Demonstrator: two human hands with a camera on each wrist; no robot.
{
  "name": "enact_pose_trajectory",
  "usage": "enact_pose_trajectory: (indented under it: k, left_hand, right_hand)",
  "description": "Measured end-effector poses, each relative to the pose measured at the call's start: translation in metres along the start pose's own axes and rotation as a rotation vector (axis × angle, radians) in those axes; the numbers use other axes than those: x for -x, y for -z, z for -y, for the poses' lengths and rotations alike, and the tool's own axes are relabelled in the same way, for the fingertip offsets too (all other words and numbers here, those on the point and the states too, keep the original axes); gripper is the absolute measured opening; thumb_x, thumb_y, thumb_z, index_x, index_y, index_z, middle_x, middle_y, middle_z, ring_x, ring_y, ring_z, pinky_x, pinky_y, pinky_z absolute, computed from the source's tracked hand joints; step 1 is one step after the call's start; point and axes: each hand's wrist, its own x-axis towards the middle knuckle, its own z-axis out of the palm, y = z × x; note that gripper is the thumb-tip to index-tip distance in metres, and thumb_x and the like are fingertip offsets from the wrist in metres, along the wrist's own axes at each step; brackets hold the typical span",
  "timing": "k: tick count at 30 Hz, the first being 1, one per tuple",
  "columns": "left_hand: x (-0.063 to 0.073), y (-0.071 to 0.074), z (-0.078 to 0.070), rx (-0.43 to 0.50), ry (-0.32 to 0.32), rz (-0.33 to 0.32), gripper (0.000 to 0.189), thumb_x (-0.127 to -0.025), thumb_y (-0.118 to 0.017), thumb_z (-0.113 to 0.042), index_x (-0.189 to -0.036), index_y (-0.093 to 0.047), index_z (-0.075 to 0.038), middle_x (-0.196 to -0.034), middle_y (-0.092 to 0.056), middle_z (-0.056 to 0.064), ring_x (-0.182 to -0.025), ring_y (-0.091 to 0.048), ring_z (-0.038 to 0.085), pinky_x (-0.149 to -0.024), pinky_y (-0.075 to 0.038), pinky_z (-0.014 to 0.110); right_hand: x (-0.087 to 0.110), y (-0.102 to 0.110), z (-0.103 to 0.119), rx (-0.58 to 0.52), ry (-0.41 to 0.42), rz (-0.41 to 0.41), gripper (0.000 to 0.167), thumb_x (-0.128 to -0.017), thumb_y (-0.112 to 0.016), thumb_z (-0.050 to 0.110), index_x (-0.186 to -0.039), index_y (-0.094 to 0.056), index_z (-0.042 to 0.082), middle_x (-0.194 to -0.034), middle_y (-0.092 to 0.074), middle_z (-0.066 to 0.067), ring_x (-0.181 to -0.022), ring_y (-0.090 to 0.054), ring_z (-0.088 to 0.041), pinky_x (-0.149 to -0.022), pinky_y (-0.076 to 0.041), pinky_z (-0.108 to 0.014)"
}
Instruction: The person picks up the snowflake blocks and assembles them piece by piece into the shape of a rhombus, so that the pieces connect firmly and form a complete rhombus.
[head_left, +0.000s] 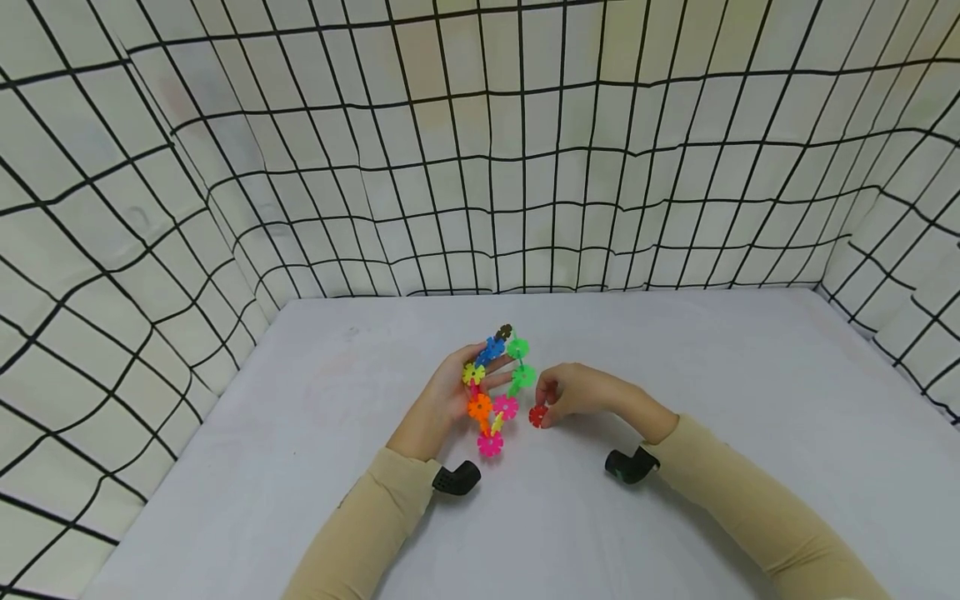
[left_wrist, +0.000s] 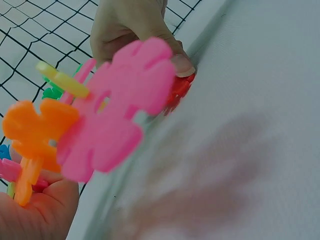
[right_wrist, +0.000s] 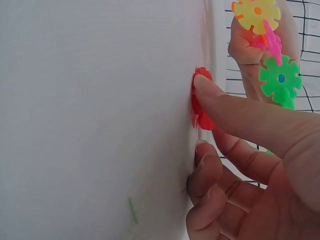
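Observation:
A loop of linked plastic snowflake discs hangs from my left hand [head_left: 448, 390], which holds it at its left side. It has an orange disc [head_left: 479, 407], a yellow disc [head_left: 473, 373], blue discs [head_left: 491, 350], green discs [head_left: 522, 377] and a pink disc [left_wrist: 120, 110] at the lower end. To the right, my right hand [head_left: 581, 390] pinches a single red snowflake disc [right_wrist: 202, 102] between thumb and fingers, close to the tabletop. The red disc and the loop are apart. In the left wrist view the pink disc partly covers the right hand.
A white-covered table [head_left: 637, 533] lies under both hands. Black netting [head_left: 491, 158] over white sheets rises at the back and both sides. Black wrist devices [head_left: 456, 478] sit at both sleeve cuffs.

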Motion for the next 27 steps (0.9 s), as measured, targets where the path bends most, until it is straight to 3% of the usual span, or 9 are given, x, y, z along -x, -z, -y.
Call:
enact_pose_trajectory:
  k: [2, 5, 8, 11, 13, 17, 20, 22, 27]
  left_hand:
    - [0.000, 0.000, 0.001, -0.003, -0.004, -0.004, 0.020, -0.109, -0.046, -0.023, -0.117, -0.057, -0.007, -0.134, -0.063, 0.022, -0.116, -0.063, 0.038, -0.065, -0.053, 0.014]
    - [0.000, -0.001, 0.002, -0.010, -0.006, 0.000, 0.022, -0.109, -0.047, -0.024, -0.117, -0.057, -0.007, -0.138, -0.060, 0.024, -0.120, -0.060, 0.040, -0.082, -0.058, 0.027]
    - [-0.001, -0.002, 0.003, -0.022, -0.005, 0.007, 0.021, -0.109, -0.048, -0.025, -0.119, -0.055, -0.008, -0.144, -0.054, 0.026, -0.126, -0.055, 0.043, -0.100, -0.050, 0.043]
    - [-0.001, -0.003, 0.004, -0.027, -0.005, 0.011, 0.021, -0.109, -0.050, -0.026, -0.121, -0.053, -0.009, -0.146, -0.052, 0.026, -0.127, -0.053, 0.045, -0.105, -0.043, 0.054]
    - [-0.001, -0.004, 0.004, -0.036, -0.002, 0.021, 0.023, -0.109, -0.050, -0.026, -0.122, -0.053, -0.008, -0.145, -0.054, 0.026, -0.125, -0.056, 0.044, -0.103, -0.046, 0.051]
    - [0.000, -0.004, 0.004, -0.050, 0.012, 0.054, 0.028, -0.110, -0.049, -0.025, -0.127, -0.056, -0.004, -0.130, -0.066, 0.020, -0.105, -0.072, 0.035, -0.083, -0.058, 0.029]
    - [0.001, -0.005, 0.004, -0.045, 0.018, 0.084, 0.032, -0.111, -0.046, -0.024, -0.132, -0.055, -0.002, -0.115, -0.072, 0.013, -0.088, -0.076, 0.026, -0.065, -0.054, 0.014]
    - [0.002, -0.007, 0.005, -0.039, 0.022, 0.095, 0.032, -0.111, -0.045, -0.023, -0.132, -0.055, -0.001, -0.108, -0.073, 0.010, -0.083, -0.076, 0.024, -0.059, -0.050, 0.011]
    - [0.001, -0.010, 0.008, -0.027, 0.038, 0.096, 0.029, -0.111, -0.044, -0.023, -0.126, -0.059, -0.003, -0.105, -0.074, 0.010, -0.081, -0.077, 0.024, -0.059, -0.051, 0.011]
  right_hand:
    - [0.000, -0.001, -0.001, 0.003, 0.004, -0.002, 0.025, -0.083, -0.087, 0.015, -0.093, -0.065, 0.009, -0.085, -0.059, 0.000, -0.080, -0.053, -0.016, -0.071, -0.046, -0.028]
    - [0.002, -0.002, -0.003, -0.019, 0.011, -0.005, 0.025, -0.084, -0.086, 0.013, -0.094, -0.063, 0.009, -0.084, -0.060, -0.001, -0.079, -0.054, -0.017, -0.070, -0.046, -0.028]
    - [0.005, -0.001, -0.005, -0.060, 0.012, -0.009, 0.024, -0.086, -0.084, 0.012, -0.095, -0.062, 0.008, -0.081, -0.060, -0.001, -0.076, -0.054, -0.016, -0.069, -0.045, -0.028]
    - [0.009, 0.001, -0.009, -0.101, 0.006, -0.014, 0.022, -0.087, -0.083, 0.011, -0.096, -0.062, 0.008, -0.079, -0.062, 0.000, -0.073, -0.055, -0.015, -0.068, -0.045, -0.028]
    - [0.012, 0.003, -0.011, -0.129, 0.000, -0.017, 0.021, -0.088, -0.081, 0.010, -0.097, -0.063, 0.008, -0.078, -0.064, 0.000, -0.073, -0.056, -0.016, -0.069, -0.046, -0.029]
    - [0.019, 0.011, -0.017, -0.167, -0.011, -0.029, 0.019, -0.090, -0.078, 0.009, -0.101, -0.063, 0.008, -0.078, -0.067, -0.001, -0.072, -0.058, -0.017, -0.068, -0.046, -0.031]
    - [0.025, 0.020, -0.021, -0.200, -0.020, -0.049, 0.020, -0.091, -0.076, 0.010, -0.105, -0.063, 0.007, -0.079, -0.067, -0.003, -0.072, -0.059, -0.019, -0.067, -0.046, -0.031]
    - [0.029, 0.027, -0.023, -0.221, -0.024, -0.081, 0.021, -0.091, -0.076, 0.011, -0.108, -0.063, 0.007, -0.081, -0.069, -0.005, -0.073, -0.060, -0.021, -0.068, -0.046, -0.033]
    - [0.036, 0.045, -0.021, -0.269, -0.001, -0.220, 0.024, -0.094, -0.074, 0.012, -0.114, -0.062, 0.004, -0.089, -0.072, -0.009, -0.077, -0.061, -0.030, -0.071, -0.046, -0.037]
